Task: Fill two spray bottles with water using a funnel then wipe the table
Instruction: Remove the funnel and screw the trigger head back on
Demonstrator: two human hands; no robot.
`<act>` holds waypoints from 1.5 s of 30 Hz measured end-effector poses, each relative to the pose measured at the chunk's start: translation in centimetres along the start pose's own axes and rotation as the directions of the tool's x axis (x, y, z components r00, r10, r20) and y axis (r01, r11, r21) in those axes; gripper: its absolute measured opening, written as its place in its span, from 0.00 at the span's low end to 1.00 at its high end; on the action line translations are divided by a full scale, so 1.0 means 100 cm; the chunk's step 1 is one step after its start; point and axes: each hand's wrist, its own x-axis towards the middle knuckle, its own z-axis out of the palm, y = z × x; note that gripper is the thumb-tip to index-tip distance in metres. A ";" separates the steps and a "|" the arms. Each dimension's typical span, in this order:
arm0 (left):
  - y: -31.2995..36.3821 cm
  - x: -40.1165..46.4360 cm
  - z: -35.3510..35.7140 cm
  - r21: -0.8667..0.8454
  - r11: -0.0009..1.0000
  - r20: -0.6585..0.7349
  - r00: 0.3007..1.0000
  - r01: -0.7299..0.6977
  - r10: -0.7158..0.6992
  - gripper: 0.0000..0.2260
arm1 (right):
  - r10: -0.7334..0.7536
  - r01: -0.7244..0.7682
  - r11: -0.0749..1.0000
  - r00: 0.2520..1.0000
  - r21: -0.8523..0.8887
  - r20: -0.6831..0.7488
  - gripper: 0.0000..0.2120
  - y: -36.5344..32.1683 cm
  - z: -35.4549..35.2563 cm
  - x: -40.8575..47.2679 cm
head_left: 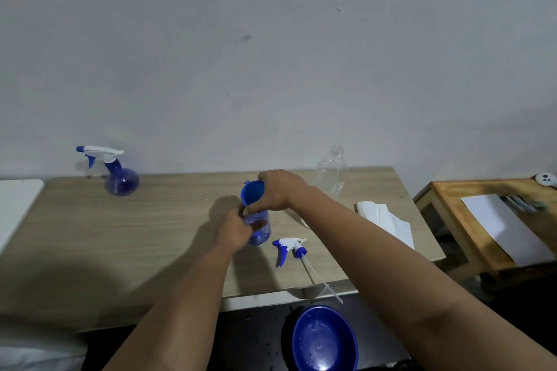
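Observation:
A blue spray bottle (261, 233) without its head stands in the middle of the wooden table (150, 220). My left hand (235, 229) grips its body. A blue funnel (251, 192) sits tilted at its neck, and my right hand (278, 191) holds the funnel's rim. The removed white-and-blue spray head (291, 247) with its long tube lies on the table just right of the bottle. A second blue spray bottle (120, 179) with its head on stands at the back left. Folded white paper towel (385, 223) lies to the right.
A clear plastic bottle (330, 173) without a cap stands at the back right. A blue bowl (324, 339) sits below the table's front edge. A lower wooden side table (452, 211) with white paper and pens stands to the right. A wall is close behind.

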 end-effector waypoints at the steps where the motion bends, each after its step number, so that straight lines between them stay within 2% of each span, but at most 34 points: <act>1: 0.000 0.001 0.001 0.000 1.000 0.002 1.000 -0.003 0.003 0.18 | 0.001 -0.001 0.999 1.000 -0.038 0.009 0.42 -0.002 0.001 0.002; 5: -0.004 0.005 0.003 -0.037 0.999 0.028 1.000 0.010 -0.009 0.17 | 0.012 -0.009 0.998 0.999 -0.062 0.049 0.38 -0.009 0.000 0.007; 9: -0.011 0.008 0.004 -0.030 0.999 0.042 0.999 -0.009 0.011 0.21 | 0.015 -0.008 0.997 0.996 -0.082 0.084 0.41 -0.014 -0.002 0.008; 14: -0.012 0.010 0.003 -0.017 0.999 0.039 0.998 -0.047 0.048 0.18 | 0.011 0.001 0.992 0.995 -0.128 0.094 0.41 -0.017 -0.002 0.009; 17: -0.012 0.012 0.000 -0.028 0.999 0.059 0.997 -0.043 0.044 0.21 | 0.081 -0.081 0.997 0.989 -0.010 0.127 0.43 -0.006 -0.015 0.004; 20: -0.013 0.012 -0.002 -0.047 0.995 0.040 0.995 -0.086 0.088 0.20 | 0.158 -0.194 0.951 0.974 0.242 0.160 0.41 0.018 -0.027 -0.003; 24: -0.015 0.009 -0.004 -0.085 0.988 0.046 0.990 -0.132 0.136 0.20 | 0.246 -0.256 0.748 0.964 0.612 0.103 0.36 0.048 -0.009 -0.003; 27: -0.021 0.012 -0.005 -0.112 0.982 0.048 0.986 -0.151 0.158 0.22 | 0.330 -0.259 0.602 0.942 0.755 0.060 0.35 0.056 0.031 0.007; 31: -0.024 0.015 -0.009 -0.115 0.977 0.063 0.981 -0.178 0.186 0.20 | 0.412 -0.284 0.509 0.909 0.813 0.060 0.39 0.058 0.088 0.028; 35: -0.031 0.020 -0.011 -0.139 0.977 0.059 0.983 -0.164 0.174 0.25 | 0.445 -0.304 0.513 0.894 0.803 0.054 0.44 0.061 0.130 0.041; 38: -0.034 0.023 -0.012 -0.134 0.976 0.061 0.981 -0.173 0.183 0.27 | 0.470 -0.295 0.514 0.883 0.805 0.023 0.40 0.064 0.150 0.052; 43: -0.034 0.023 -0.014 -0.111 0.976 0.064 0.979 -0.184 0.192 0.26 | 0.449 -0.239 0.590 0.891 0.771 -0.067 0.36 0.067 0.150 0.068; 45: -0.035 0.023 -0.014 -0.109 0.977 0.067 0.979 -0.185 0.192 0.26 | 0.455 -0.207 0.571 0.885 0.794 -0.096 0.34 0.068 0.148 0.070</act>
